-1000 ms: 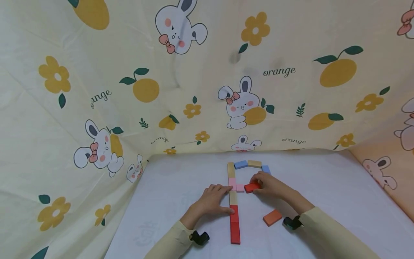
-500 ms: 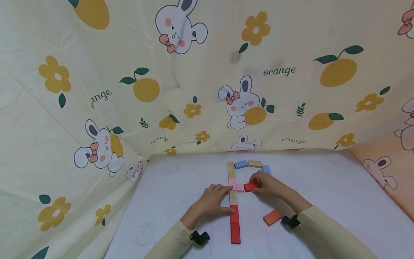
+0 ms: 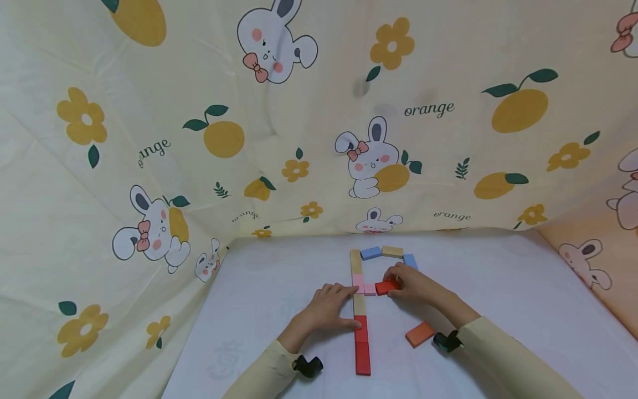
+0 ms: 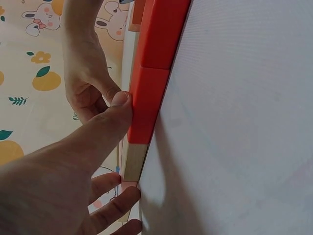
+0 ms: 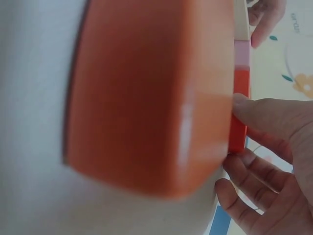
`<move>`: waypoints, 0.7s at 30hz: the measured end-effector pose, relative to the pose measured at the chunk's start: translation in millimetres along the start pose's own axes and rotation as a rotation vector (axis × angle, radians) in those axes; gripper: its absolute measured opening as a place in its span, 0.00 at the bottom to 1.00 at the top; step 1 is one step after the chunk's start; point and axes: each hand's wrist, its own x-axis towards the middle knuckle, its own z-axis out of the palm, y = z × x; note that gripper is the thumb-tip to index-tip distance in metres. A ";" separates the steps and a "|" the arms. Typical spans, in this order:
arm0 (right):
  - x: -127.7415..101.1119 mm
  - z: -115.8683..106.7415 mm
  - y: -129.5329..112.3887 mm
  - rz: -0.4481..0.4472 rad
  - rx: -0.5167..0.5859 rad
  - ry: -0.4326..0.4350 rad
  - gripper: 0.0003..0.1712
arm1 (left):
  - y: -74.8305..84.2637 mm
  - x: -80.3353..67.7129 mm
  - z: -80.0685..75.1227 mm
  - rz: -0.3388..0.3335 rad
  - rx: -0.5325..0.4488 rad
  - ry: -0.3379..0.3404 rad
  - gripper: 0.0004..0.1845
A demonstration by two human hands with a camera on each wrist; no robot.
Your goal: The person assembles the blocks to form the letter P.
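My right hand [image 3: 411, 285] pinches a red block [image 3: 385, 287] between thumb and fingers, flat on the table. Its left end lies against or very close to a small pink block [image 3: 370, 289]; I cannot tell which. My left hand [image 3: 324, 308] rests along a straight column of blocks, fingers spread. Its thumb touches a red block [image 4: 149, 103] and a forefinger touches the pink block [image 3: 357, 281] in the column. A wooden block [image 3: 359, 305] lies between those two. Another red block [image 3: 363, 359] ends the column nearest me. The right fingers partly hide the held block.
From the top wooden block [image 3: 356, 261], a blue block [image 3: 371, 253], a wooden block [image 3: 392, 252] and another blue block [image 3: 410, 261] curve rightward. An orange block [image 3: 420, 334] lies loose below the right forearm. A printed curtain [image 3: 319, 166] hangs behind the white table [image 3: 279, 260].
The right hand has slid the red block slightly left, narrowing the gap to the small pink block. The left hand stays in place on the column.
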 end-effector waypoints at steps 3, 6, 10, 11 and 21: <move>-0.3 -0.1 -1.2 0.008 0.010 0.003 0.17 | -0.8 0.2 0.9 -0.002 -0.006 -0.002 0.50; -1.1 -1.3 -2.9 0.005 0.015 0.007 0.17 | -1.7 0.7 1.9 -0.002 -0.006 0.003 0.50; -2.7 -1.9 -4.7 0.005 0.017 0.009 0.17 | -1.7 1.0 2.8 -0.003 -0.003 0.006 0.50; -2.9 -1.9 -5.0 0.006 0.018 0.009 0.17 | -1.6 1.0 2.7 -0.004 -0.002 0.005 0.50; -2.6 -0.6 -4.0 -0.002 0.016 0.009 0.16 | 0.3 -0.8 -0.2 0.000 -0.008 0.004 0.50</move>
